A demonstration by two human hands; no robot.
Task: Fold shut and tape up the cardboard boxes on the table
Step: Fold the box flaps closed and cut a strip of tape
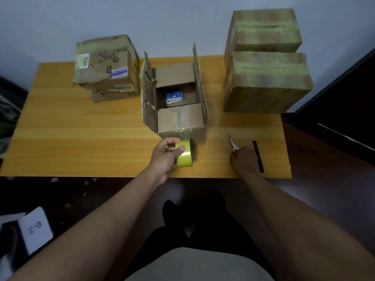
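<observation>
An open cardboard box point(180, 120) stands mid-table, its two long flaps upright and its short flaps folded in; a blue-and-white packet point(174, 97) lies inside. My left hand point(165, 157) grips a yellow tape roll point(184, 154) standing on edge just in front of that box. My right hand point(244, 160) lies over the handles of scissors point(233, 143), whose blades point away from me; whether the fingers grip them is hidden. A closed, labelled box point(105, 63) sits at the back left. Two taped boxes point(265, 82) are stacked at the back right.
A black stick-shaped tool point(258, 156) lies just right of my right hand, near the front edge of the wooden table point(81, 128). A white card marked 6-3 point(35, 229) lies on the dark floor at lower left. A wall runs behind the table.
</observation>
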